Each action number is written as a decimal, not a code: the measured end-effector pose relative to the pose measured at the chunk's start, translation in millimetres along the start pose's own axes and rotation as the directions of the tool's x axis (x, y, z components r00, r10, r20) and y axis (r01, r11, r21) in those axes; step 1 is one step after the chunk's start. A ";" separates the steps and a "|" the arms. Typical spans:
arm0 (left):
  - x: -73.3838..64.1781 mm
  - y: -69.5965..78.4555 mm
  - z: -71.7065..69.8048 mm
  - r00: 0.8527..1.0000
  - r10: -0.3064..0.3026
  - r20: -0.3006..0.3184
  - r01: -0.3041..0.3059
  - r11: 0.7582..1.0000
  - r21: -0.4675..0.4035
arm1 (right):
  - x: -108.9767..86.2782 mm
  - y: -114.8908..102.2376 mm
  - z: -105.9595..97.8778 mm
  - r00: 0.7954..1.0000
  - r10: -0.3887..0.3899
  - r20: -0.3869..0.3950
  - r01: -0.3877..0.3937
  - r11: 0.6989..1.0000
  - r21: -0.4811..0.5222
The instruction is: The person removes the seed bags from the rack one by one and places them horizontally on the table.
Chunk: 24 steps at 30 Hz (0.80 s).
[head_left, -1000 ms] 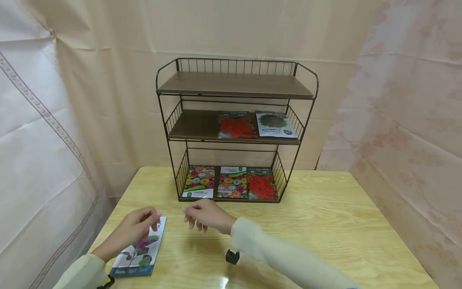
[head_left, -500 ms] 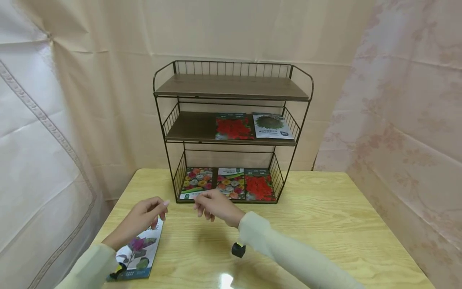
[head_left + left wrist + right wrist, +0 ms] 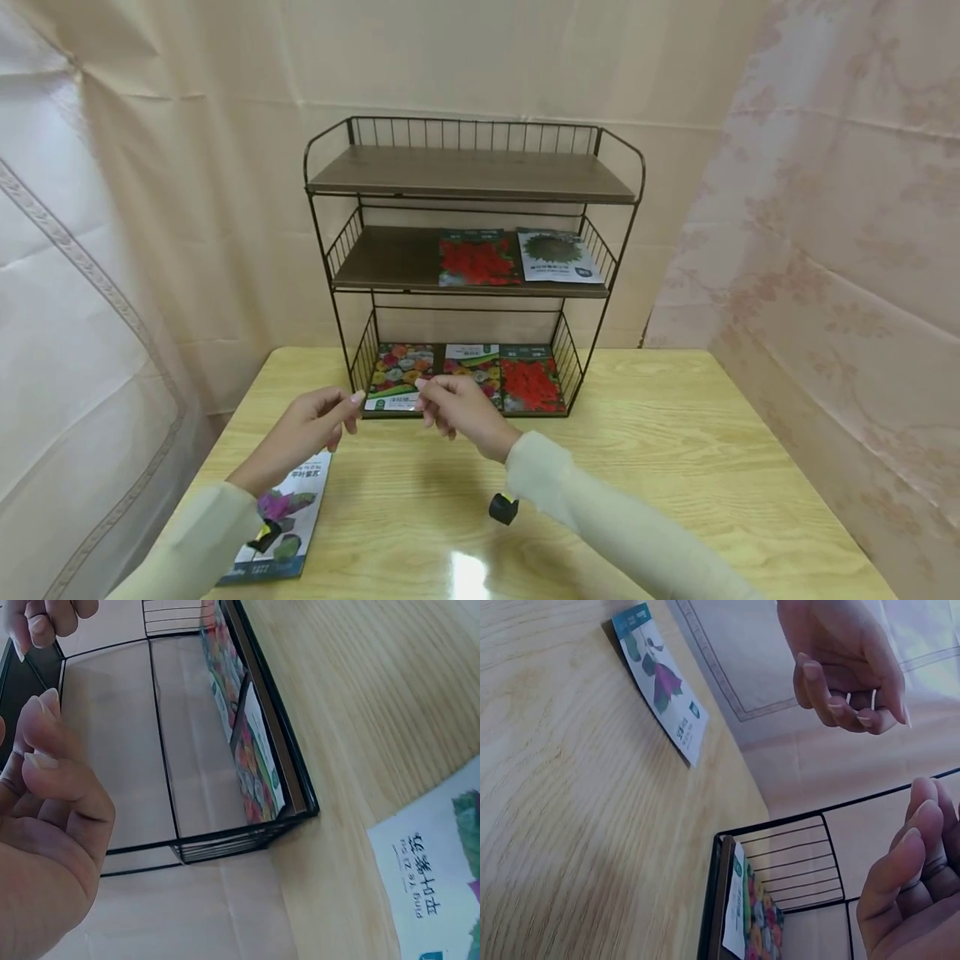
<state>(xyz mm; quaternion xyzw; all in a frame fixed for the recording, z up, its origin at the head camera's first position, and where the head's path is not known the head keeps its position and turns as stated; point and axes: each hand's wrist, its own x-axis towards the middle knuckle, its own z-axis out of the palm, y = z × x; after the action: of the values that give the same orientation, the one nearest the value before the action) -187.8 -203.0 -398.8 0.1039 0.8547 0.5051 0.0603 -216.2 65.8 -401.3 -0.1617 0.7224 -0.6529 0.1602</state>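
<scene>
My left hand (image 3: 309,423) hovers over the table at the left, fingers loosely bent, with nothing in them. Below it lies a white seed packet (image 3: 309,517) with a purple flower, partly covered by the forearm. My right hand (image 3: 467,412), also loosely curled and holding nothing, is in front of the rack's bottom shelf. It overlaps the two seed packets there with multicoloured flowers, the left one (image 3: 397,371) and the middle one (image 3: 468,357). In the right wrist view, a gap shows between my left hand (image 3: 847,671) and right hand (image 3: 922,885).
A dark three-tier wire rack (image 3: 468,173) stands at the back of the wooden table (image 3: 675,475). Its middle shelf bears a red-flower packet (image 3: 476,260) and a white sunflower packet (image 3: 558,254). Another red-flower packet (image 3: 531,383) lies at the bottom right. Curtains hang behind and at both sides.
Both hands have drifted up and slightly right in the head view, toward the rack, still empty. The view itself has shifted a little. The packets and rack keep their places.
</scene>
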 end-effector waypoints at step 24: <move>52.0 49.0 20.7 0.986 0.165 0.016 -0.161 0.977 -0.139 | 1.1 -11.0 -37.9 0.970 -0.147 -0.195 0.174 0.977 0.126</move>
<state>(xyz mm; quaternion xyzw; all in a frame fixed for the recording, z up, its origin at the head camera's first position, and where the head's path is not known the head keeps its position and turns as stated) -228.3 -150.0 -365.8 0.1761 0.8057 0.5643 0.0372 -233.8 98.1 -386.8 -0.1468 0.6703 -0.7257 0.0503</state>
